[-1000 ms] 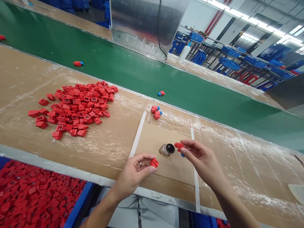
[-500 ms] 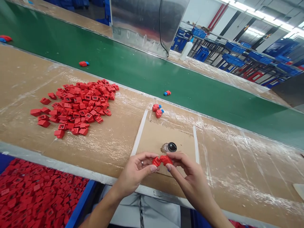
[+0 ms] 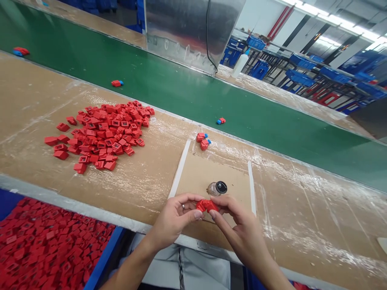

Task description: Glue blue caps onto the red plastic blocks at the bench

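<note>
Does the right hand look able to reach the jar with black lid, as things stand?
Probably yes: the jar is just beyond the right hand, nothing visibly between them, though that hand holds a red piece and may need freeing first.

Left hand (image 3: 171,219) and right hand (image 3: 240,221) partly cover the red pieces (image 3: 200,205) between them, their join perhaps too small to make out; contents of a black-lidded jar (image 3: 212,188) stay unclear; the frame crops both forearms (image 3: 137,259), a blue bin (image 3: 102,257) lower left, a metal panel (image 3: 181,32) up top and a pale object (image 3: 383,243) at right; distant crates (image 3: 300,77) blur
</note>
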